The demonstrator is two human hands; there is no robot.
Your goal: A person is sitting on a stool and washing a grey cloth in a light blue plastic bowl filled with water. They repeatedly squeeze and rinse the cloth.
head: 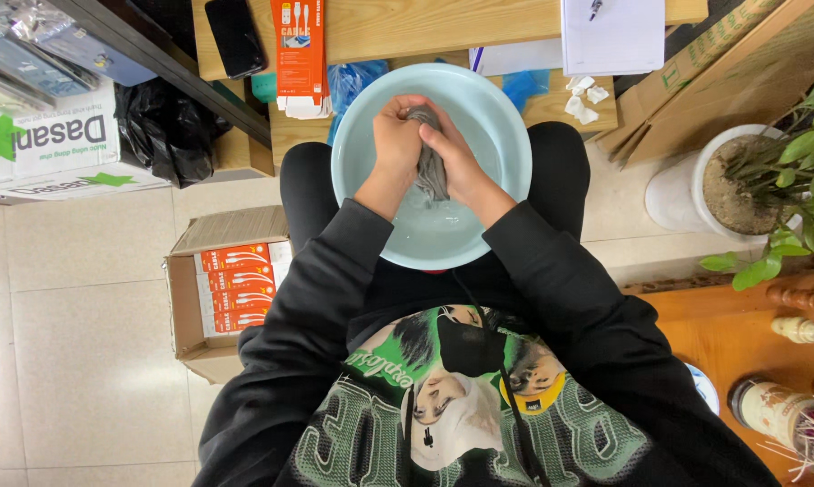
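The grey cloth [430, 162] is gripped by both closed hands, left hand [396, 144] and right hand [454, 160], over the basin [497, 117]'s middle; wringing is best kept low above the water [429, 230].

So there's a grey cloth [431, 162], soaking wet and bunched into a twisted rope, hanging lengthwise down into a pale blue round basin [501, 126]. The basin sits on the person's lap with a shallow pool of clear water at the bottom.
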